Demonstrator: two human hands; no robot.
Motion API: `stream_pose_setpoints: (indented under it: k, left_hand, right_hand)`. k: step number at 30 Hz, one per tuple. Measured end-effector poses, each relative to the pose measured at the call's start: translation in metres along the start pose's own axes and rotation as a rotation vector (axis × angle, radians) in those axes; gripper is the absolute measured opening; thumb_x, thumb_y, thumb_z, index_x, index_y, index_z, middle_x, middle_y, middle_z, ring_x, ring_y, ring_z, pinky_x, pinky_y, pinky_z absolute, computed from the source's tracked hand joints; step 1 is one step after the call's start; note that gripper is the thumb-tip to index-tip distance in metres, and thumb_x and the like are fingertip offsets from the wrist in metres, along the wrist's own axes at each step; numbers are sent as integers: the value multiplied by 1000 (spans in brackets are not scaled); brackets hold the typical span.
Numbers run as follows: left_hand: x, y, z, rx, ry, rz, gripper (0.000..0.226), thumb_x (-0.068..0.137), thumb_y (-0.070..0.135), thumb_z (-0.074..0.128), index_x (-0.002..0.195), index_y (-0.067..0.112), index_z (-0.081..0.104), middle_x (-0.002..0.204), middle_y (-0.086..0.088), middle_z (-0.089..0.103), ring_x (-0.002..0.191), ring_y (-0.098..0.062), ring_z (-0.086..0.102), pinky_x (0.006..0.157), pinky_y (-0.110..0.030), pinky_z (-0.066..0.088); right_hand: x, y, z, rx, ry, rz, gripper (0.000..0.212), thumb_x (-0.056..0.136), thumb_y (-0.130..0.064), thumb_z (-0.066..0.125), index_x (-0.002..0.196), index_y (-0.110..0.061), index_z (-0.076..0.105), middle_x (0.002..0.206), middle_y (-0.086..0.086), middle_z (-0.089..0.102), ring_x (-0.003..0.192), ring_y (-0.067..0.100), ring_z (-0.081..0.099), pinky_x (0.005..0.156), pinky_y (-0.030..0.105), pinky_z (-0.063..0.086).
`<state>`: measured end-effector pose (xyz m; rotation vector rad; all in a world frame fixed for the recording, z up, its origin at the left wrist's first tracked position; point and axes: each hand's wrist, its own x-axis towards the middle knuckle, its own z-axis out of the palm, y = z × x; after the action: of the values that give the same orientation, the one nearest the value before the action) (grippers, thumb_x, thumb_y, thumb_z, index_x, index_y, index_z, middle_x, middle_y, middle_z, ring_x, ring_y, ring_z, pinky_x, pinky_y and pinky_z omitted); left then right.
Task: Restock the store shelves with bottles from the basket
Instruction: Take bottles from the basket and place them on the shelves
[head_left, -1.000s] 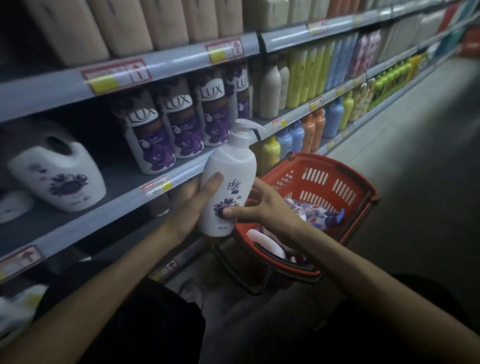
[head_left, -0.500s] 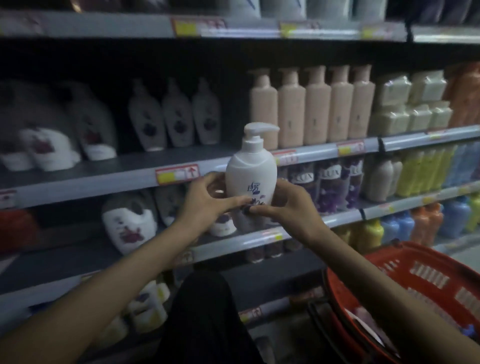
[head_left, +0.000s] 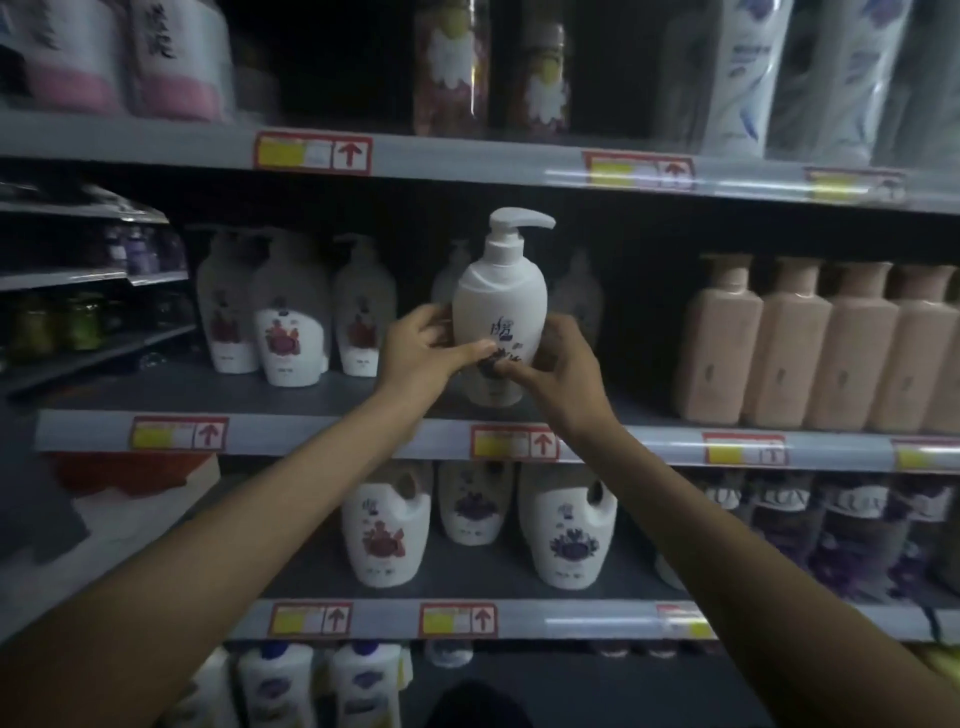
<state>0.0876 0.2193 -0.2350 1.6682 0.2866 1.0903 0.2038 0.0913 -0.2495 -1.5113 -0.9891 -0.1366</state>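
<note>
**Seat pump bottle on shelf**

Bottle is upright. Left hand and right hand curl round its lower body. Base sits under the fingers, at the shelf front. Push it toward matching bottles beyond the fingertips, label out.

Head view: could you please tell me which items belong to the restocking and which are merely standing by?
Job: white pump bottle, gripped by left hand and right hand; middle shelf.
Bystanders: pink bottles, white jugs, price tags.
</note>
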Motion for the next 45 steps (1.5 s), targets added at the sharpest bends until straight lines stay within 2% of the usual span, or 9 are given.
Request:
stream_pose_setpoints:
  k: [4, 10, 16, 20, 25, 28, 35, 40, 45]
  left_hand:
    - [28, -19, -1, -6, 21, -62, 48, 77, 10, 88, 120, 10, 65, 109, -5, 77, 87, -4, 74, 63, -19, 58]
    - [52, -45, 17, -1, -7, -112, 35, 79, 9, 86, 96, 29, 64, 104, 0, 76, 82, 1, 70, 60, -13, 54]
    - [80, -57, 8, 88, 20, -140, 24, 81, 12, 84, 96, 21, 68, 105, -8, 78, 93, -18, 74, 76, -32, 59]
    - [88, -72, -2, 163, 65, -146, 28, 81, 25, 85, 101, 11, 71, 97, -3, 78, 92, -21, 75, 87, -50, 60]
    - [92, -72, -6, 225, 90, -171, 34, 86, 30, 81, 109, 8, 67, 100, -9, 75, 91, -23, 72, 80, -42, 60]
    - [94, -73, -7, 164, 72, -247, 48, 88, 31, 79, 128, 13, 59, 103, -8, 70, 99, -25, 69, 90, -49, 59]
    - [87, -78, -15, -145, 112, -363, 18, 96, 28, 66, 111, 19, 64, 114, -6, 69, 102, -19, 68, 70, -38, 59]
    - [82, -76, -17, -262, 139, -352, 12, 98, 29, 63, 103, 20, 68, 105, -4, 71, 103, -19, 69, 82, -44, 60]
    - [80, -77, -17, -263, 140, -324, 11, 99, 30, 63, 100, 21, 71, 103, 0, 73, 102, -16, 70, 86, -44, 61]
  right_hand:
    - [31, 11, 20, -55, -11, 37, 59, 76, -16, 90, 124, -16, 57, 113, 1, 71, 101, 16, 70, 90, 44, 60]
    - [51, 41, 25, -106, 2, 150, 57, 75, -21, 92, 120, -18, 57, 110, -1, 69, 99, 16, 69, 90, 47, 60]
    - [71, 46, 47, -112, -42, 260, 66, 77, -30, 90, 132, -15, 57, 120, 5, 70, 106, 23, 69, 94, 49, 59]
    - [80, 44, 67, -149, -37, 294, 56, 77, -32, 90, 120, -12, 60, 117, 9, 70, 106, 27, 69, 93, 52, 58]
    - [88, 41, 79, -200, -29, 334, 55, 71, -33, 94, 112, -14, 62, 112, 5, 72, 103, 25, 70, 91, 50, 59]
    - [89, 36, 79, -262, -9, 348, 55, 70, -35, 94, 112, -17, 64, 112, 5, 72, 103, 26, 70, 90, 47, 60]
    - [79, 36, 77, -261, -71, 388, 53, 85, -14, 76, 132, -14, 52, 117, 8, 64, 111, 31, 65, 96, 48, 57]
    - [69, 47, 74, -122, -39, 400, 43, 83, -8, 70, 122, -23, 62, 95, -5, 67, 100, 23, 68, 95, 46, 57]
    - [68, 52, 74, -62, -135, 382, 63, 87, -2, 68, 147, -11, 48, 94, -7, 64, 85, 13, 65, 96, 47, 58]
